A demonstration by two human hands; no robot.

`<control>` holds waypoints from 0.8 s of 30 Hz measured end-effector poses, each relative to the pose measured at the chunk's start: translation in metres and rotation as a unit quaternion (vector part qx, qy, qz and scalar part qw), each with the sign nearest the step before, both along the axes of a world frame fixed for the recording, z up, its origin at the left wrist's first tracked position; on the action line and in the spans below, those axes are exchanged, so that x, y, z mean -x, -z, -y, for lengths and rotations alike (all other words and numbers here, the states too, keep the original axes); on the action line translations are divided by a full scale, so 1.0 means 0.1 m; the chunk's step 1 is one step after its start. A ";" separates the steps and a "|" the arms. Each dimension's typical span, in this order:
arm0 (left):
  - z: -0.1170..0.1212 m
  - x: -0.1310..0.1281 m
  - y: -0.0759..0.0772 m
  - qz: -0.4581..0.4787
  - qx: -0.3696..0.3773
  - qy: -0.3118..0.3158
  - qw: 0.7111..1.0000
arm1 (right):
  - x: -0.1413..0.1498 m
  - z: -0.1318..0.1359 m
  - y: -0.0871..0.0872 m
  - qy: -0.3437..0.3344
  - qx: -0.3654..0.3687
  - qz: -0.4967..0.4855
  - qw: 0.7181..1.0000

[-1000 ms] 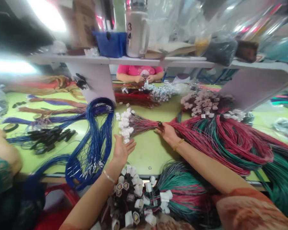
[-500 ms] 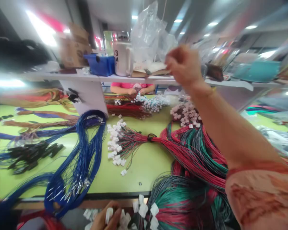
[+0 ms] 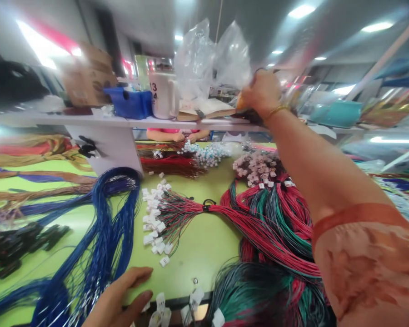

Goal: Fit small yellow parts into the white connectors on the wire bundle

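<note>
My right hand (image 3: 261, 93) reaches up to the shelf, fingers curled around something dark and orange that I cannot make out. At the lower left, my left hand (image 3: 121, 295) is open, thumb and fingers apart. Right beside it are white connectors (image 3: 161, 306) at the table's near edge. A bundle of red, black and green wires (image 3: 252, 227), bound by a black tie (image 3: 209, 206), lies across the table and ends in white connectors (image 3: 153, 220). Nearer to me lies another green, black and red wire bundle (image 3: 255, 290).
Blue wires (image 3: 105, 218) loop at the left. The shelf (image 3: 191, 123) holds a blue bin (image 3: 129, 103), a white mug (image 3: 163, 97), an open notebook (image 3: 211, 109) and clear plastic bags (image 3: 194, 68). Across the table, a person's hands (image 3: 186, 137) are near more wires.
My left hand has let go of a white connector, risen over the table edge and opened. My right hand stays at the shelf, its fingers now around something. The view has shifted slightly.
</note>
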State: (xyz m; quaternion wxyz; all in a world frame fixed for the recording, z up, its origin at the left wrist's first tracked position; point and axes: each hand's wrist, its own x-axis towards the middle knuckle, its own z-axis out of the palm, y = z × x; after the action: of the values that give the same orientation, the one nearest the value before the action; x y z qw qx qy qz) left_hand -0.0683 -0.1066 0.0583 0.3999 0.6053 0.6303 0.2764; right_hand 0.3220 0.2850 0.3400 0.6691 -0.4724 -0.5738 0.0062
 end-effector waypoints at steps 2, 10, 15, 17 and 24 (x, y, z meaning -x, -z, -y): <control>-0.15 -0.05 -0.09 -0.018 -0.038 0.005 0.999 | -0.09 0.21 -0.02 0.053 -0.028 0.023 0.998; -0.64 -0.48 -0.48 -0.033 -0.248 0.055 0.967 | -0.05 1.62 0.52 -0.159 -0.113 0.000 0.981; -0.82 -0.99 -0.50 0.081 -0.293 0.061 0.951 | 0.46 2.41 1.65 -0.304 0.183 0.052 0.933; -0.91 -1.18 -0.39 0.196 -0.236 0.000 0.952 | 0.66 2.48 2.10 -0.382 0.300 0.016 0.874; -1.18 -1.33 0.12 0.438 -0.087 -0.130 0.885 | 1.07 2.25 2.84 -0.456 0.424 -0.108 0.775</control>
State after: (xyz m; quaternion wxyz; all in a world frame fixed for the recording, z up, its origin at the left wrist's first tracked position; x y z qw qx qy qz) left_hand 0.0651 0.0118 0.0465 0.5416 0.3671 0.4373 0.6170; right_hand 0.2148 0.0595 0.0557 0.3773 -0.3878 -0.5852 0.6039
